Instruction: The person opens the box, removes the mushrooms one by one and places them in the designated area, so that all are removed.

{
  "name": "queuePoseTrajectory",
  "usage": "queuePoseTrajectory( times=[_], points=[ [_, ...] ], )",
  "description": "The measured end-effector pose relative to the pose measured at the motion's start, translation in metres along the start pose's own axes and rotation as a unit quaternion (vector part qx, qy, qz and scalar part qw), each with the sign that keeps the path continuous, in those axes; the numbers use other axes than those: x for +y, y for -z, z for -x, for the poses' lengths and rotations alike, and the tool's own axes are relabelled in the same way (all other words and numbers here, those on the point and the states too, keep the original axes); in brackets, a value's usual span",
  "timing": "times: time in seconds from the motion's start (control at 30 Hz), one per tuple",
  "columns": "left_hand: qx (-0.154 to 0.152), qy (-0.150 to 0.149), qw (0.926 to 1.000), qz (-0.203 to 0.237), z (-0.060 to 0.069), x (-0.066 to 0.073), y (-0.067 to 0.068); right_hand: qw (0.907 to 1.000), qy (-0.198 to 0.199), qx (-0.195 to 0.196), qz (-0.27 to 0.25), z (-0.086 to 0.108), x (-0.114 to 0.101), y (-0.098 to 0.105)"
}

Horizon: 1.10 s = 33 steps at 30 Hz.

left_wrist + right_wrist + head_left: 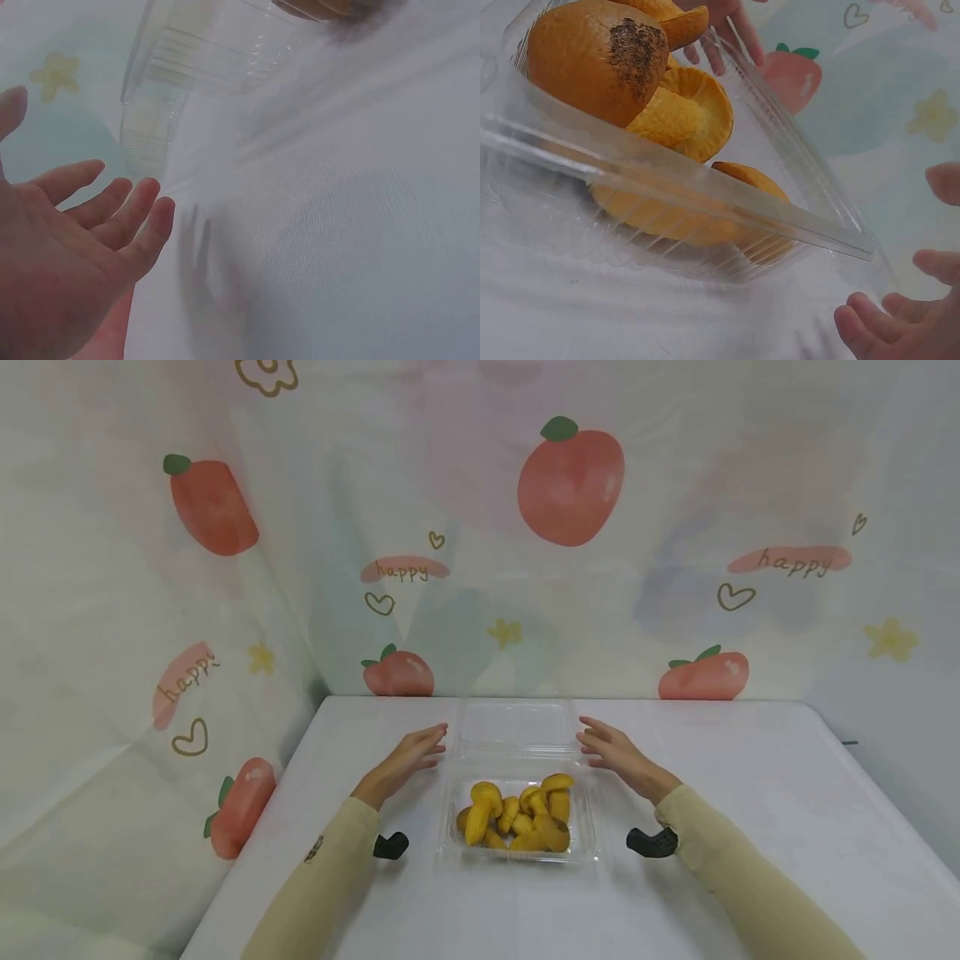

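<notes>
The head view looks forward and down from above the near side of the white rectangular table (757,768), far enough back to take in both far corners and the pale fruit-printed backdrop (465,618). The left wrist view looks from close beside the left hand (405,762), slanting across the tabletop toward the far edge, while the right wrist view sits low and very near the clear plastic hinged container (517,857), facing across it to the backdrop. Both wrist views share the container and left hand.
</notes>
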State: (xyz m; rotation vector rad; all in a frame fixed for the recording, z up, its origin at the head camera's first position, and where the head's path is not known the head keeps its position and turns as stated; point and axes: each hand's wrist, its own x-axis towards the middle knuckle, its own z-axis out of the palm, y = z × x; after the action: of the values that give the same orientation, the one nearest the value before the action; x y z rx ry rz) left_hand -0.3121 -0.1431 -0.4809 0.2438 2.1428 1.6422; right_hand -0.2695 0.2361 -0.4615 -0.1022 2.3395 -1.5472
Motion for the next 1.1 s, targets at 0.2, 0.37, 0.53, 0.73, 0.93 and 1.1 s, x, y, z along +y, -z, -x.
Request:
queuePoseTrajectory(
  times=[0.2, 0.37, 0.53, 0.73, 0.93, 1.1],
  points=[
    [0.01, -0.032, 0.9994, 0.008, 0.015, -0.004, 0.004, 0.9997, 0.005, 0.012, 0.019, 0.003, 0.003, 0.002],
    [0.01, -0.065, 0.9977, 0.015, 0.027, -0.008, 0.002, 0.9987, 0.009, 0.027, 0.043, 0.011, 0.001, 0.0],
    [0.015, -0.115, 0.9932, -0.01, 0.036, -0.005, 0.0, 0.9962, 0.039, 0.052, 0.058, 0.021, -0.006, -0.005],
    [0.023, -0.16, 0.985, -0.06, 0.047, 0.003, -0.006, 0.9906, 0.084, 0.069, 0.084, 0.03, -0.011, -0.012],
    [0.013, -0.174, 0.9793, -0.103, 0.055, 0.002, -0.011, 0.9844, 0.131, 0.091, 0.074, 0.043, -0.009, -0.019],
    [-0.009, -0.155, 0.9736, -0.167, 0.063, 0.003, -0.013, 0.9753, 0.185, 0.1, 0.067, 0.052, -0.008, -0.028]
  ],
)
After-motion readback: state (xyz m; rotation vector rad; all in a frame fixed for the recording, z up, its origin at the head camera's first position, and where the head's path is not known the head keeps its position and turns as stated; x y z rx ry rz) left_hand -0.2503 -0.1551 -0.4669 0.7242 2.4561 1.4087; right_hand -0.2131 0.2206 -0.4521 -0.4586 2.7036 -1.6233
